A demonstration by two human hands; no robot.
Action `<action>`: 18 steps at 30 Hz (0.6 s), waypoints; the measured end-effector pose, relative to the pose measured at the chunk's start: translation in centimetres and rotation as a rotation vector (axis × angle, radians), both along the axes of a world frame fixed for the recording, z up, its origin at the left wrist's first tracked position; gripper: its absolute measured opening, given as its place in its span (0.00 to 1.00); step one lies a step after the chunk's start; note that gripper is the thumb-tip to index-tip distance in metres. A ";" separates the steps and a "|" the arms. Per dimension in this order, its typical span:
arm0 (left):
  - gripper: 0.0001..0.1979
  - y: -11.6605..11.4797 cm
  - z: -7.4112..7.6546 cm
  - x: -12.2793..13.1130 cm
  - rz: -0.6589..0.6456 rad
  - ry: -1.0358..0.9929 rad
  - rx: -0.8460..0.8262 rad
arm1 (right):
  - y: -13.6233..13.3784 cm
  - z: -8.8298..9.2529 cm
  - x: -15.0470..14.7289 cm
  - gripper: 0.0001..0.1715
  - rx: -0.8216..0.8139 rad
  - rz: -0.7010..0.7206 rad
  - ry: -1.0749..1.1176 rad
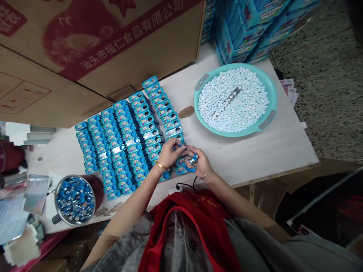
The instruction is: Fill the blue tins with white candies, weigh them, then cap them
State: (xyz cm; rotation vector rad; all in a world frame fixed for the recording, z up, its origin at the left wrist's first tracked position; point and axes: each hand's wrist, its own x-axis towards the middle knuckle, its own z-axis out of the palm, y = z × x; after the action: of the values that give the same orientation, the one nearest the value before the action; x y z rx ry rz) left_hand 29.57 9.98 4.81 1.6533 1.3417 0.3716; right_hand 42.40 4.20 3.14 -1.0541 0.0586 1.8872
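The right hand [197, 161] clamps its fingers on a small round blue-and-silver tin [193, 160], just beside the rows of flat blue metal tins [130, 151], where the left hand [169, 153] keeps its fingers together.

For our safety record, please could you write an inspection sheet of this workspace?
Surface: white table, with a brown stain beside the basin.
Job's things: rows of blue tins; teal basin of white mints; steel bowl of blue pieces.
Clutter: foil sheets and papers.
Grippers: left hand touches the tins; right hand holds a small tin.
Cables: black cable at a white power strip.
Surroundings: carton, stacked blue boxes, speckled floor.
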 end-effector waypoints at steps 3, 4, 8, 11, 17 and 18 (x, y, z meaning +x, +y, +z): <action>0.06 1.5 0.5 0.2 -0.119 0.011 0.087 | 1.0 -0.1 0.0 0.20 0.014 -0.003 -0.030; 0.05 1.7 0.8 0.3 -0.173 0.008 0.112 | 1.3 -0.1 0.0 0.20 0.020 -0.008 -0.046; 0.05 1.2 1.4 0.4 -0.201 -0.049 0.074 | 1.8 -0.2 -0.1 0.21 0.042 -0.013 -0.096; 0.07 0.8 0.8 0.1 -0.050 -0.071 -0.076 | 1.7 -0.1 0.1 0.22 0.057 0.032 -0.082; 0.06 1.6 -0.7 -0.1 -0.076 0.018 0.072 | 1.5 0.0 0.3 0.22 0.048 0.119 -0.072; 0.07 2.0 -0.8 -0.1 -0.081 0.082 0.081 | 1.5 0.0 0.3 0.22 0.042 0.105 -0.086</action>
State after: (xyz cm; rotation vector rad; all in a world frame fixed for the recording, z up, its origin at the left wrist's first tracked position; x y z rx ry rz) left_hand 29.45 11.99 4.02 1.8015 1.3295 0.3170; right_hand 42.72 5.75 3.10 -1.1274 -0.0873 1.9261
